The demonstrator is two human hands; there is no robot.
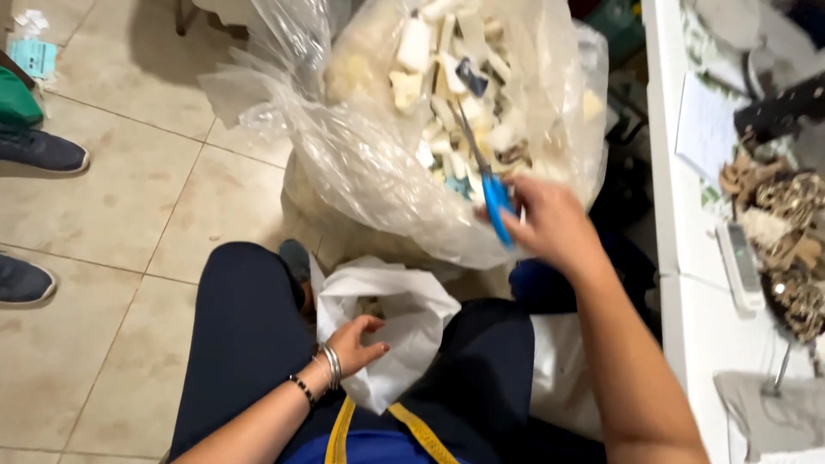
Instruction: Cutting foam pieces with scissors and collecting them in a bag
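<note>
Scissors [491, 185] with blue handles and grey blades, just right of the frame's centre, gripped by the right hand [550, 225], fingers closed around the handles, blades slanting up and left over the mouth of a large clear plastic bag [361, 163]. Inside that bag, at upper centre, a heap of pale cream and white offcuts [447, 77], a few darker bits among them. Lower centre: a small white bag [404, 318] resting on the lap between dark trouser legs, its mouth pulled open by the left hand [357, 344], fingers curled over the rim, thumb inside; silver bangles and a dark bead bracelet on the wrist. Yellow tape measure [344, 425] hanging at the bottom edge. Along the right edge, a white table [679, 223] bearing papers, a small white handset and a pile of brown patterned scraps [791, 241]. At far left, on beige floor tiles [129, 198], two dark shoes [39, 150] belonging to another person.
</note>
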